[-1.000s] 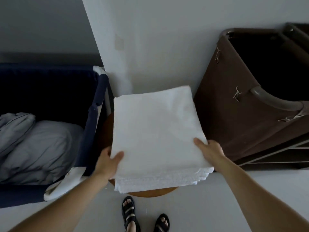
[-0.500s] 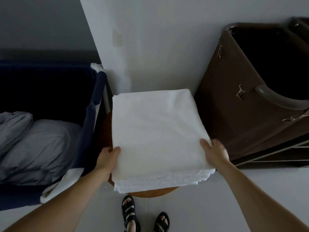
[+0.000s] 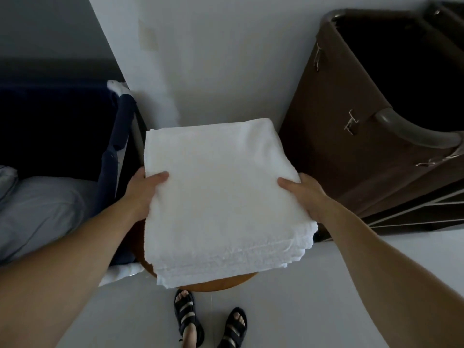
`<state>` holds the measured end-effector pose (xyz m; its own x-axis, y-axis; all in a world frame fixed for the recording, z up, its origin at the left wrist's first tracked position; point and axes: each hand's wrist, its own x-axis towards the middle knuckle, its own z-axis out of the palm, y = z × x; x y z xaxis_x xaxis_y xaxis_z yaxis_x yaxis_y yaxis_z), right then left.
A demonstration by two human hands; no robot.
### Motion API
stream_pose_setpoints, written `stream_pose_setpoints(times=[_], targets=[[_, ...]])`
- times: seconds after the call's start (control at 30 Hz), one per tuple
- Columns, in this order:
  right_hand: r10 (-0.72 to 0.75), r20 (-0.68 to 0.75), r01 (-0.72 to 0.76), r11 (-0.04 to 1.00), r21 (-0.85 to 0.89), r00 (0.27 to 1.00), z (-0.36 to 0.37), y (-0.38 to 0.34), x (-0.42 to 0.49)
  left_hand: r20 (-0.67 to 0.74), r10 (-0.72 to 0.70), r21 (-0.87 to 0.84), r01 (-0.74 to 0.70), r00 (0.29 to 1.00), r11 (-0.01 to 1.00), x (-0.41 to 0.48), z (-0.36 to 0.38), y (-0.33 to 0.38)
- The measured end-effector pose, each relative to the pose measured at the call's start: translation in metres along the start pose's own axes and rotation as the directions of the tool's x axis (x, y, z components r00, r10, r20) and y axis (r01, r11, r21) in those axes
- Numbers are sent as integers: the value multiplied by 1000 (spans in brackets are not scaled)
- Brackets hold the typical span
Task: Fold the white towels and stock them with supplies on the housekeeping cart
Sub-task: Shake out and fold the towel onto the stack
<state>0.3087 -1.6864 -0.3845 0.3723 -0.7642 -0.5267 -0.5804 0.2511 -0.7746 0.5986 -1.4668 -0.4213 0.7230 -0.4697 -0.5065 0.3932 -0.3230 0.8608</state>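
Both forearms reached forward and slightly inward, meeting the stack of folded white towels [image 3: 218, 197] at its two side edges. The left hand [image 3: 141, 194] gripped the left edge with its thumb laid flat across the top layer and its fingers tucked out of sight beneath. The right hand [image 3: 305, 194] mirrored it on the right edge, thumb pointing inward on top and fingers hidden under the stack. The towels sat over a round wooden tabletop [image 3: 226, 283], whose front rim showed below their ragged near edges; whether they rested on it could not be told. A brown cart bag [image 3: 364, 146] stood just to the right, a navy linen bin [image 3: 110, 162] holding grey bedding [image 3: 42, 212] to the left.
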Motion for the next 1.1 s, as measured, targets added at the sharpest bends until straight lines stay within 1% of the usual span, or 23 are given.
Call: stream_pose_setpoints(times=[0.07,0.1,0.17,0.23,0.3,0.37,0.47,0.53,0.6,0.67,0.73,0.8,0.87,0.93,1.0,1.07,1.1], targets=[[-148,-108,147,989,-21,983,0,4,-4,-26,119,6,-119,993,993,-3,4,4],[-179,-145,178,984,-16,973,-1,8,-6,-32,151,2,-151,988,989,-5,5,2],[-173,-194,171,985,-26,966,-1,24,-8,-20,153,17,-153,988,988,-8,3,-6],[-129,-224,112,990,-84,966,0,43,-8,35,97,55,-99,995,994,-8,1,-15],[-55,-224,31,993,-110,973,3,56,-5,83,3,83,-10,997,997,-4,1,-22],[-19,-209,-11,990,-141,978,5,57,0,85,-41,93,33,996,995,3,1,-19],[38,-156,-63,986,-155,987,0,45,10,64,-29,86,24,997,996,15,6,-4],[100,-73,-106,991,-87,992,-6,31,15,38,-11,51,9,999,999,21,10,3],[130,-23,-130,991,-24,991,-6,17,18,13,2,31,-2,1000,1000,24,15,4],[99,-39,-100,995,-25,994,1,10,21,-5,15,40,-15,1000,999,26,16,1],[3,-122,-11,998,-67,993,7,10,18,-13,81,71,-80,997,994,29,15,0],[-121,-209,109,992,-66,970,7,15,11,-18,185,100,-182,983,978,29,16,6],[-194,-286,190,981,-43,938,4,21,3,4,244,105,-243,970,964,29,20,13],[-183,-311,179,983,-41,933,2,28,-1,32,247,113,-249,968,962,32,22,12],[-93,-254,78,995,-67,963,3,35,1,47,181,147,-186,982,972,35,20,3],[-23,-197,6,996,-85,980,5,36,5,10,117,208,-117,993,971,36,16,-11],[-30,-193,13,996,-87,981,5,33,6,-20,115,223,-108,993,969,36,14,-17]])
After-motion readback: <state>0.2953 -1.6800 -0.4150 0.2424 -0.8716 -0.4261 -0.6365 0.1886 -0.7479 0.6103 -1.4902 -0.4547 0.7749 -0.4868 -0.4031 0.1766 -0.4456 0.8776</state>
